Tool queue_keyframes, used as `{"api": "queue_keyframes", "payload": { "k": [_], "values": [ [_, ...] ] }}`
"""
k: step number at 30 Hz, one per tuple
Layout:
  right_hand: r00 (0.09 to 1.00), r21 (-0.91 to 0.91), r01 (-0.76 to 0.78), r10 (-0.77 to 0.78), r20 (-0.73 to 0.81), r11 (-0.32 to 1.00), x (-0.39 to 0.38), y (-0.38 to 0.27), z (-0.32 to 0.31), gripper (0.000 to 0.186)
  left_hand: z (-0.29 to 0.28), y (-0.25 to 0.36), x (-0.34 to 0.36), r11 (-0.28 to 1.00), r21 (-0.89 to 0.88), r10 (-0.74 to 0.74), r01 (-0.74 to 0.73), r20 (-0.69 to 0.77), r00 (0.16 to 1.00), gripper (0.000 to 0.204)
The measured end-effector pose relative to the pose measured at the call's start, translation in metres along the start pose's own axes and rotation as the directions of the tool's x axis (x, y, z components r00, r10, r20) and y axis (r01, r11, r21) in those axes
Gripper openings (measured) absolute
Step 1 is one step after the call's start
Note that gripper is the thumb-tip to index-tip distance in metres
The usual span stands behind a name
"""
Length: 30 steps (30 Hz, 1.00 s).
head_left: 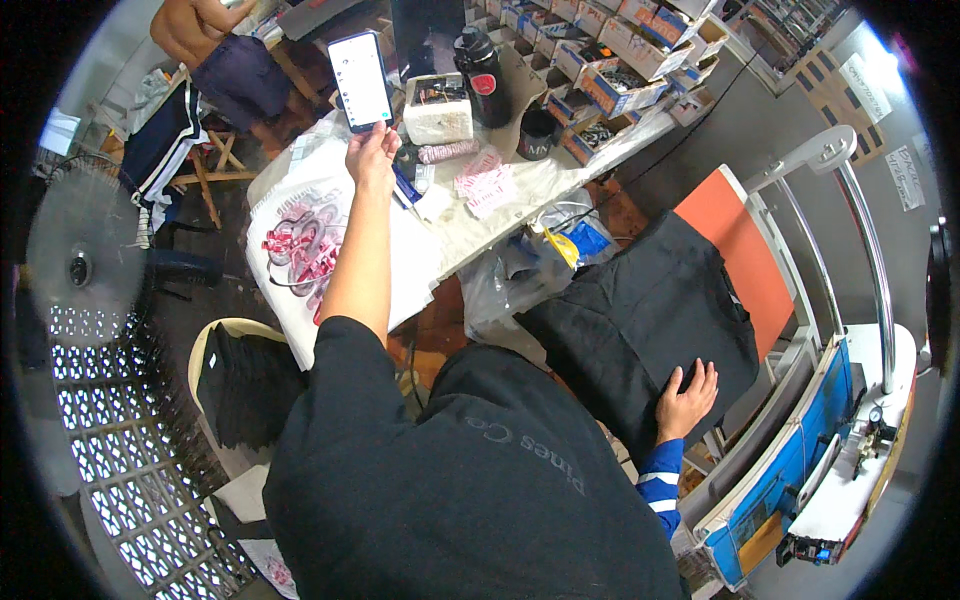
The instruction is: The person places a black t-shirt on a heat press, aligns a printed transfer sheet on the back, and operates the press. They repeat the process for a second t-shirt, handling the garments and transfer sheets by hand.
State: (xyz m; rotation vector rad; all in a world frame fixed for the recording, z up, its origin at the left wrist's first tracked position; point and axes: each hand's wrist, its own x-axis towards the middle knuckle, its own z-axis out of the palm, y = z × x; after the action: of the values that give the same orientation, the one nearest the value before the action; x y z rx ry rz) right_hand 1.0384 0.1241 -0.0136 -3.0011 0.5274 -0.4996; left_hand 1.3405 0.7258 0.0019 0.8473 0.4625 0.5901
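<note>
On the left, a round fan [78, 265] stands beyond a lattice screen [140, 430], and black folded cloth [245, 385] fills a pale tub. Right of that, white sheets with red-pink graphics [305, 250] lie on the near left part of the table [420, 245]. Above the table's left side, the left hand [372, 152] has its fingers closed around the near end of a phone [362, 85]. The phone's long axis runs near to far, the far end leaning slightly left; its screen is lit, mostly white with small coloured marks, inside a dark edge. Just right stand a white box [438, 108], a black bottle [484, 80] and a black mug [538, 132]. Farther right, a black garment [630, 310] lies partly over an orange board [735, 250], spread broadly from left to right; which end leads I cannot tell. It is matte and plain, softly creased, with a small pale tag near its right edge. The right hand [688, 398] rests on its near right part, fingers extended and slightly spread, gripping nothing.
</note>
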Motion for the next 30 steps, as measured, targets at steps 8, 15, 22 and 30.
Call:
{"api": "queue_keyframes", "payload": {
  "k": [8,15,22,30],
  "values": [
    [1.0,-0.005,-0.001,0.001,0.008,1.0,0.0,-0.001,0.0,0.049,-0.004,0.007,-0.008,0.996,-0.09,-0.008,0.014,0.068,0.998,0.022],
    [1.0,-0.004,-0.005,0.005,0.009,1.0,0.0,-0.001,0.0,0.049,-0.006,0.01,-0.007,0.997,-0.07,-0.024,0.026,0.041,0.999,0.021],
    [1.0,0.002,0.008,-0.008,-0.001,1.0,-0.001,0.001,0.0,0.049,-0.007,0.003,0.002,0.999,-0.042,-0.019,0.019,0.003,1.0,0.026],
    [0.994,0.113,0.086,-0.078,-0.069,0.99,0.003,-0.003,-0.005,0.045,-0.027,-0.067,-0.053,0.907,0.064,-0.417,0.415,0.026,0.908,0.033]
  ]
}}
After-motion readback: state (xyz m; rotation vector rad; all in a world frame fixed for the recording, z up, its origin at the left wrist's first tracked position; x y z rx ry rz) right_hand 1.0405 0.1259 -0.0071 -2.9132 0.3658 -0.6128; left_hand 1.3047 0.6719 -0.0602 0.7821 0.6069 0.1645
